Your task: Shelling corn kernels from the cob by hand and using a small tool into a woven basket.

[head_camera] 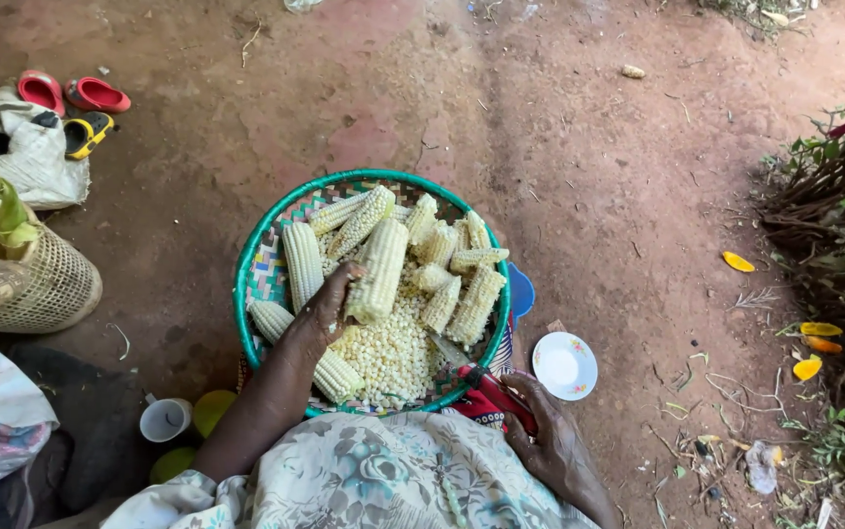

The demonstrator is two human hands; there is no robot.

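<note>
A green-rimmed basket [246, 284] sat before the person, holding corn cobs and a heap of loose kernels [393, 358]. The left hand [325, 309] closed around 1 cob [378, 269] lying in the basket. The right hand [550, 441], beside the rim, gripped a red-handled knife [486, 387]. A small plate [564, 365] lay nearby.

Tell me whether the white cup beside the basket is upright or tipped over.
Upright. The white cup stands on the ground with its round open mouth facing up toward the camera, left of the woven basket. Its contents cannot be told.

Green-rimmed basket [246, 257], pale corn cobs [380, 264]
</note>
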